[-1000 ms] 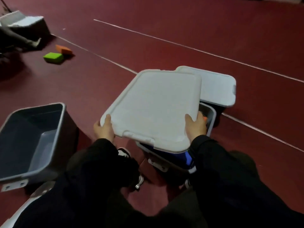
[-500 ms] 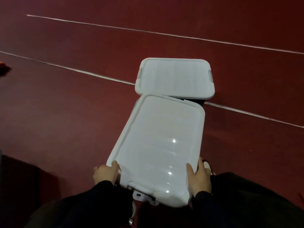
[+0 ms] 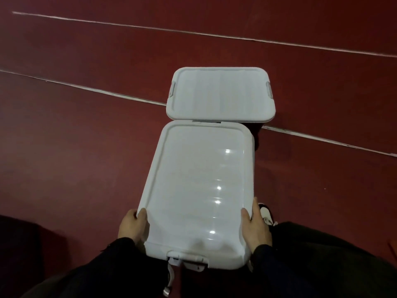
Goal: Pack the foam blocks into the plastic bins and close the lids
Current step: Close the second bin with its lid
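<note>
left hand [image 3: 131, 225] and right hand [image 3: 255, 226] clasp sides of near white rectangular plastic lid [image 3: 199, 190], seated on bin; far white lid [image 3: 220, 94] down; near latch [image 3: 187, 260] apparently unfastened.

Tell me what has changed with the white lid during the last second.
The near white plastic lid went from tilted above the open bin to lying flat on it. Both hands, left and right, stayed gripping its near corners. The far white lidded bin stayed closed.
</note>
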The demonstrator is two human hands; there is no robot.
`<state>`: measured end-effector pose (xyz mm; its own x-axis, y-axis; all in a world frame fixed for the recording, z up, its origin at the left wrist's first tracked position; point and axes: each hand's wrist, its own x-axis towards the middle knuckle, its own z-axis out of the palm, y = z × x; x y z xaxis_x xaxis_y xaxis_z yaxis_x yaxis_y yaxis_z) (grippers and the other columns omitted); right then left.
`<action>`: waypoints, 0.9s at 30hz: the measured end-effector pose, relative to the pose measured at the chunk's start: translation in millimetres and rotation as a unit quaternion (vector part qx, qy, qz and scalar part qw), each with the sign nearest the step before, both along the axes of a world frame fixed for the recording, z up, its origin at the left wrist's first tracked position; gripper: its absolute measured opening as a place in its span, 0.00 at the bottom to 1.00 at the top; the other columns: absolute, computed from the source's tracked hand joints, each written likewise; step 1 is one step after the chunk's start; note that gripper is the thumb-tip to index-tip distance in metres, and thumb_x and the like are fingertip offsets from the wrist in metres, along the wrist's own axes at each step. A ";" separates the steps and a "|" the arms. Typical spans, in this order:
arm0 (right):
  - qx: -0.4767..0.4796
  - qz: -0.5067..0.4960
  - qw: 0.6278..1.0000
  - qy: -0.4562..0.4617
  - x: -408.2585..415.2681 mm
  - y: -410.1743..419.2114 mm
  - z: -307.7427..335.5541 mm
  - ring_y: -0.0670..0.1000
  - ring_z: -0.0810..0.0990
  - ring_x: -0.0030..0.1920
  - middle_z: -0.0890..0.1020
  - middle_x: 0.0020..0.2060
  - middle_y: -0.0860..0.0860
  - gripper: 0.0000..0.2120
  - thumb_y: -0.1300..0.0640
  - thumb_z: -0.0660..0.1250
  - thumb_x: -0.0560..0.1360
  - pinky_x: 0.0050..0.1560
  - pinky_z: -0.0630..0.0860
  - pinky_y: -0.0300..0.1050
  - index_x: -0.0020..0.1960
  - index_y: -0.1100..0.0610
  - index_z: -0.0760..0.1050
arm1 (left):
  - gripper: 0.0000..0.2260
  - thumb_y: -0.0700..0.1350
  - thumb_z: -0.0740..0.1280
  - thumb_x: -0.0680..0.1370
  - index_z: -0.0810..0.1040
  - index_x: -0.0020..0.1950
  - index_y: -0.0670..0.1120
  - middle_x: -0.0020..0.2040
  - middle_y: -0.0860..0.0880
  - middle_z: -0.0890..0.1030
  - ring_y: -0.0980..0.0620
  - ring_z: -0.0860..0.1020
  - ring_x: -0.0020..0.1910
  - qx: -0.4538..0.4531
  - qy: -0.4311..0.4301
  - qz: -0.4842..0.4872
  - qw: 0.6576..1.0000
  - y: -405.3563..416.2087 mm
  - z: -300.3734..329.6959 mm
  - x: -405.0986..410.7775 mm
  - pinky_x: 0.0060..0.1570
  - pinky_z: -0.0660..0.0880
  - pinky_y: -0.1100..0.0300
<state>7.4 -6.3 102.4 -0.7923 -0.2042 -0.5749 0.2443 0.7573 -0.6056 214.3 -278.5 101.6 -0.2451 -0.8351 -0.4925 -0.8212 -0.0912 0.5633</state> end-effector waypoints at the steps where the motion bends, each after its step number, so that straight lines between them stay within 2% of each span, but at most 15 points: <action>1: 0.011 0.000 1.000 0.004 0.3 -0.4 -1.4 0.60 0.80 0.61 0.79 0.66 0.54 0.29 0.40 0.55 0.83 0.57 0.75 0.51 0.81 0.37 0.49 | 0.11 0.48 0.60 0.82 0.78 0.49 0.43 0.43 0.46 0.81 0.48 0.78 0.41 -0.009 -0.003 -0.007 1.000 -4.0 0.1 -3.0 0.39 0.70 0.54; 4: 0.016 -0.029 0.999 0.000 -5.7 0.3 -6.2 0.58 0.79 0.61 0.80 0.65 0.53 0.29 0.38 0.57 0.82 0.60 0.76 0.53 0.79 0.48 0.62 | 0.13 0.45 0.60 0.81 0.76 0.40 0.42 0.36 0.44 0.80 0.46 0.76 0.36 -0.048 -0.006 -0.025 0.998 -12.4 -2.0 -15.6 0.36 0.70 0.54; 6: 0.003 -0.033 0.999 -0.007 -8.9 2.2 -6.6 0.54 0.79 0.55 0.81 0.57 0.48 0.23 0.39 0.58 0.81 0.57 0.75 0.51 0.72 0.49 0.70 | 0.14 0.43 0.60 0.82 0.75 0.38 0.40 0.34 0.42 0.78 0.41 0.76 0.36 -0.063 -0.007 -0.022 0.998 -13.4 -3.4 -24.2 0.36 0.70 0.52; 8: -0.021 -0.032 0.999 -0.027 -11.4 4.4 -9.8 0.51 0.77 0.51 0.79 0.52 0.44 0.19 0.40 0.60 0.82 0.54 0.73 0.48 0.69 0.47 0.73 | 0.12 0.46 0.61 0.82 0.76 0.43 0.42 0.38 0.45 0.79 0.39 0.77 0.41 -0.053 0.003 -0.011 0.999 -13.7 -4.4 -33.0 0.41 0.71 0.51; 10: -0.047 -0.032 0.997 -0.046 -16.7 3.7 -10.4 0.50 0.77 0.53 0.80 0.54 0.43 0.17 0.42 0.62 0.82 0.56 0.72 0.47 0.69 0.46 0.74 | 0.10 0.51 0.63 0.82 0.76 0.50 0.45 0.44 0.48 0.79 0.42 0.77 0.46 -0.033 0.010 0.000 0.999 -15.8 -2.1 -40.0 0.47 0.71 0.52; 13: -0.083 -0.050 0.993 -0.067 -26.7 1.3 -10.3 0.51 0.80 0.57 0.83 0.58 0.46 0.14 0.44 0.64 0.81 0.62 0.75 0.49 0.65 0.45 0.75 | 0.16 0.53 0.64 0.82 0.76 0.56 0.40 0.48 0.45 0.78 0.44 0.74 0.47 -0.011 -0.016 -0.009 1.000 -22.0 -4.7 -44.9 0.48 0.69 0.53; 15: -0.057 -0.052 0.996 -0.047 -30.5 3.1 -13.1 0.53 0.79 0.62 0.81 0.63 0.48 0.20 0.40 0.62 0.81 0.64 0.74 0.51 0.70 0.47 0.74 | 0.20 0.55 0.64 0.82 0.76 0.57 0.36 0.50 0.42 0.79 0.42 0.75 0.48 0.021 -0.050 -0.008 0.998 -13.9 -10.6 -39.6 0.49 0.70 0.53; 17: 0.011 -0.031 0.999 0.011 -38.0 3.1 -11.6 0.58 0.77 0.65 0.78 0.67 0.51 0.26 0.37 0.58 0.81 0.63 0.72 0.52 0.74 0.49 0.70 | 0.22 0.55 0.65 0.81 0.77 0.57 0.35 0.51 0.39 0.81 0.41 0.78 0.48 0.079 -0.058 0.000 0.995 3.9 -13.8 -27.4 0.49 0.72 0.53; 20: 0.135 0.032 0.983 0.117 -50.0 -15.4 2.0 0.63 0.74 0.67 0.76 0.68 0.58 0.32 0.34 0.56 0.80 0.68 0.68 0.59 0.78 0.52 0.63 | 0.24 0.57 0.72 0.77 0.80 0.56 0.35 0.49 0.38 0.85 0.40 0.83 0.46 0.250 -0.026 0.061 0.966 34.2 -11.4 2.3 0.52 0.81 0.46; 21: 0.158 0.059 0.976 0.134 -50.4 -23.3 6.3 0.63 0.73 0.68 0.74 0.69 0.59 0.35 0.33 0.57 0.79 0.70 0.65 0.60 0.79 0.51 0.60 | 0.26 0.59 0.74 0.74 0.81 0.55 0.36 0.47 0.39 0.86 0.40 0.84 0.44 0.312 -0.010 0.099 0.945 48.3 -10.9 15.3 0.48 0.82 0.44; 23: 0.169 0.126 0.966 0.149 -51.6 -37.1 12.6 0.63 0.71 0.69 0.72 0.71 0.59 0.38 0.34 0.61 0.77 0.70 0.61 0.60 0.81 0.50 0.56 | 0.26 0.62 0.75 0.73 0.81 0.50 0.37 0.38 0.40 0.82 0.42 0.81 0.35 0.382 0.004 0.156 0.911 81.8 -9.3 34.9 0.40 0.81 0.46; 25: 0.183 0.217 0.944 0.167 -57.1 -49.3 14.9 0.63 0.71 0.68 0.72 0.71 0.60 0.38 0.36 0.62 0.76 0.68 0.64 0.59 0.81 0.50 0.55 | 0.25 0.62 0.72 0.75 0.79 0.44 0.37 0.30 0.41 0.78 0.44 0.77 0.27 0.397 0.006 0.209 0.894 120.3 -6.6 46.1 0.34 0.80 0.48; 27: 0.197 0.300 0.917 0.173 -67.7 -69.1 18.8 0.64 0.72 0.68 0.72 0.70 0.61 0.37 0.39 0.63 0.76 0.67 0.66 0.58 0.80 0.51 0.55 | 0.27 0.62 0.72 0.74 0.77 0.39 0.36 0.27 0.40 0.75 0.44 0.75 0.24 0.391 -0.002 0.238 0.889 149.6 -4.8 49.2 0.28 0.76 0.52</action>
